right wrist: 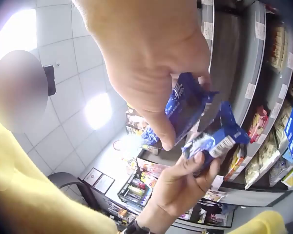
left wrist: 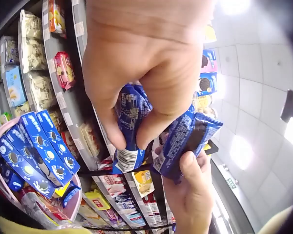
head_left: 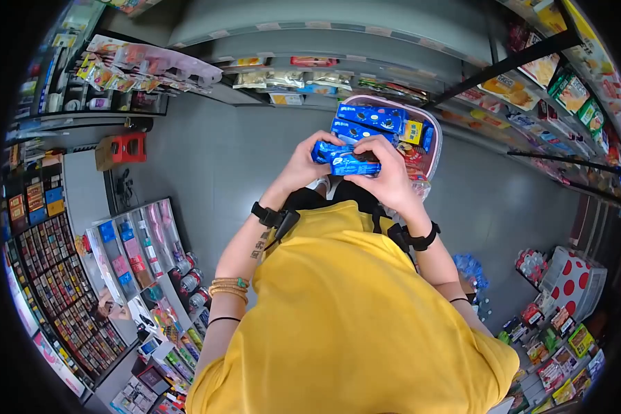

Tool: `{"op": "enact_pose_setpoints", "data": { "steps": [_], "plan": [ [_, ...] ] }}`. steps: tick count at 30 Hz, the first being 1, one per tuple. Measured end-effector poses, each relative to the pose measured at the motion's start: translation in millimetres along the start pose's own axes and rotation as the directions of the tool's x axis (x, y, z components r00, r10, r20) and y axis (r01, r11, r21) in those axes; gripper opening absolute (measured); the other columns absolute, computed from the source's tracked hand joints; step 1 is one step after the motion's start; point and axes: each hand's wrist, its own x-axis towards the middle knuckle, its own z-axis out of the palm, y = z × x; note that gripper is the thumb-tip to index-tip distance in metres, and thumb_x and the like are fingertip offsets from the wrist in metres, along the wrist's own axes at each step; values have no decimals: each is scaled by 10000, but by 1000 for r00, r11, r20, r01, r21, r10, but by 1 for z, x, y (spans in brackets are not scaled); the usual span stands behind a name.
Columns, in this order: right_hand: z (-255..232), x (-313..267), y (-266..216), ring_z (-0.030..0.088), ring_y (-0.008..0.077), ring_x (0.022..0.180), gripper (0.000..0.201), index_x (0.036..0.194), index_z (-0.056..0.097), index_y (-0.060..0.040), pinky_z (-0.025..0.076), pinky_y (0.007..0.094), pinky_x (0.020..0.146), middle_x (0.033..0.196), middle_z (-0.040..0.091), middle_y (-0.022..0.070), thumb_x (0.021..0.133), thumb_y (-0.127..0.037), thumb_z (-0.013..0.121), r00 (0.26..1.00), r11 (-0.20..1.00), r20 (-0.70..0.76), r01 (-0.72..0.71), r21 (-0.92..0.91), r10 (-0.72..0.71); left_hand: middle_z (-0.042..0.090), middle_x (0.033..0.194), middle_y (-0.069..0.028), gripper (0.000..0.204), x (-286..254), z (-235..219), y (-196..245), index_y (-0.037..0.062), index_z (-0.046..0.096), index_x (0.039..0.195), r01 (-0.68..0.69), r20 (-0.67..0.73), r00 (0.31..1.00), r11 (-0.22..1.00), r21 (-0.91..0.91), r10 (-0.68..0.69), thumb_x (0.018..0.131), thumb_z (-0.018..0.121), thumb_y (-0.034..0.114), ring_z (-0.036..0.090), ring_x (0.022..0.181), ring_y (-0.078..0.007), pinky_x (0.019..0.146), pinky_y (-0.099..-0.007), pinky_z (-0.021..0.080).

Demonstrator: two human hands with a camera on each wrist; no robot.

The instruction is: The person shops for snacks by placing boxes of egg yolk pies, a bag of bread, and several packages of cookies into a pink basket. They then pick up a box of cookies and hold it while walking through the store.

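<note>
I hold two blue cookie packs in front of my chest, side by side. My left hand (head_left: 305, 162) grips one blue pack (head_left: 323, 150); in the left wrist view its fingers and thumb pinch that pack (left wrist: 130, 129). My right hand (head_left: 386, 169) grips the other blue pack (head_left: 355, 165), which the right wrist view shows pinched between thumb and fingers (right wrist: 185, 105). Just beyond the hands is a pink basket (head_left: 435, 141) with several long blue cookie boxes (head_left: 369, 117) and other snacks in it.
Snack shelves (head_left: 290, 79) run across the far side and down the right (head_left: 566, 90). A low display of small goods (head_left: 138, 255) stands to my left. More packets sit low at the right (head_left: 559, 345). Grey tiled floor (head_left: 207, 159) lies between.
</note>
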Motion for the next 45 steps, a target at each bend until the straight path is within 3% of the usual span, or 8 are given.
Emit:
{"op": "enact_pose_setpoints", "data": {
  "steps": [8, 11, 17, 20, 24, 36, 41, 45],
  "plan": [
    [0, -6, 2, 567, 329, 1054, 461, 1019, 602, -29, 486, 415, 884, 1137, 565, 125, 624, -61, 836, 988, 985, -65, 135, -109, -142, 549, 1283, -84, 514, 4, 6, 22, 59, 559, 1152, -57, 124, 990, 990, -125, 73, 685, 642, -139, 520, 1208, -179, 1030, -317, 429],
    [-3, -8, 3, 544, 336, 1076, 437, 1004, 628, -40, 473, 425, 889, 1169, 549, 129, 624, -78, 841, 986, 975, -46, 150, -166, -160, 529, 1295, -93, 515, 4, 2, 24, 51, 532, 1196, 56, 140, 990, 882, -468, 11, 710, 651, -70, 500, 1238, -193, 1041, -329, 426],
    [-2, -8, -2, 463, 371, 1164, 429, 1007, 659, -85, 436, 449, 927, 1250, 498, 135, 622, -100, 846, 982, 976, -129, 111, -190, -137, 521, 1283, -90, 507, 4, 7, 44, 51, 474, 1267, 194, 227, 973, 693, -695, -44, 798, 668, 53, 501, 1238, -198, 1029, -342, 442],
    [0, -6, 0, 453, 376, 1167, 406, 983, 656, -90, 408, 464, 951, 1253, 497, 126, 623, -113, 842, 975, 955, -129, 145, -260, -183, 528, 1265, -71, 540, 6, 8, 38, 71, 480, 1256, 156, 184, 982, 765, -625, -49, 800, 762, 132, 526, 1194, -175, 999, -326, 459],
    [4, -7, 9, 440, 376, 1177, 378, 918, 631, -94, 356, 492, 982, 1245, 501, 115, 601, -128, 833, 972, 943, -110, 168, -286, -207, 538, 1228, -37, 715, 12, 7, 30, 98, 479, 1261, 119, 140, 985, 985, -128, -101, 668, 880, 98, 541, 1136, -136, 947, -292, 472],
    [-32, -26, 22, 368, 388, 1293, 804, 1347, 416, -109, 354, 504, 1055, 1380, 379, 190, 691, -263, 855, 979, 977, -203, -50, -205, 8, 575, 1174, -35, 647, 24, 21, 26, 99, 515, 1217, 189, 112, 978, 974, -124, -176, 671, 861, 63, 561, 1110, -154, 982, -317, 462],
    [-52, -72, 66, 523, 302, 1138, 499, 1290, 482, -50, 450, 364, 940, 1204, 497, 156, 857, -178, 693, 857, 951, -498, -252, -180, 133, 579, 1168, -33, 650, 71, 31, 71, 97, 517, 1226, 60, 148, 987, 996, 69, -69, 674, 856, 41, 548, 1104, -139, 976, -300, 450],
    [-62, -133, 89, 549, 313, 1076, 429, 1244, 520, -31, 457, 386, 909, 1165, 527, 164, 866, -164, 672, 726, 907, -622, -417, -57, 294, 590, 1174, -67, 646, 136, 53, 120, 69, 516, 1233, -145, 189, 975, 978, 150, 115, 681, 850, 53, 565, 1076, -154, 944, -312, 476]
  ]
}}
